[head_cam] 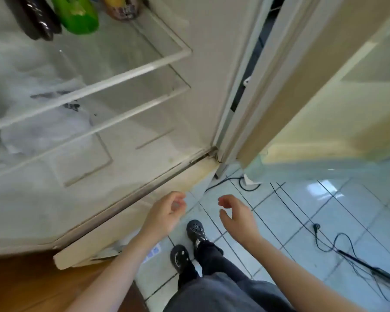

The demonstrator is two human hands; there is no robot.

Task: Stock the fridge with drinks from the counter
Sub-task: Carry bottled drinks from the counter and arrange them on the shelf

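While 3 bottles (77,14) sit on the fridge shelf (167,57), the left hand (164,212) and right hand (236,219) hover relaxed, holding nothing.

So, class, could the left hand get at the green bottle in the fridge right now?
Probably yes: the left hand is empty, the fridge stands open, and nothing blocks the green bottle.

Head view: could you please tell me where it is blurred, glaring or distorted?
Head view: wide-angle distortion skews the shelf edges; the green bottle and white bag look soft and smeared; bright light glares off the floor tiles at right; the left hand and right hand blur at the fingertips.
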